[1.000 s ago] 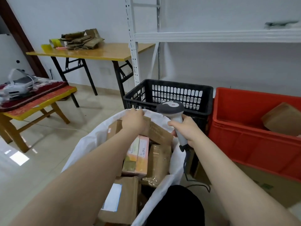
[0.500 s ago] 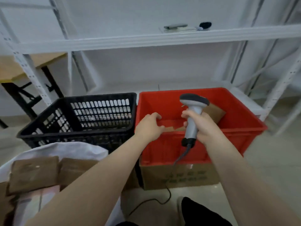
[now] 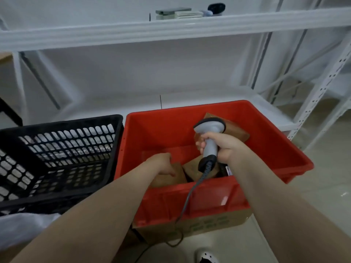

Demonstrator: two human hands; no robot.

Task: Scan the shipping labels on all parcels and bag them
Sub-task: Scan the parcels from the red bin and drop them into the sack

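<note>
Red plastic makes up the big bin on the right, smooth and shiny with thick walls. Brown parcels are left inside it, so the job is not done. One parcel lies at the near side of the bin, and the left hand rests on top of it with fingers curled over its edge, about to lift it, I think. More brown parcels sit at the far side, flat and papery with taped, crinkly skins. The right hand is wrapped tight around the grey scanner, held above the bin. Its black cord hangs down over the near wall. On the left stands a black basket with many little holes. A bit of the soft white bag shows at the near left. The parcels in the bin probably need scanning and bagging
</note>
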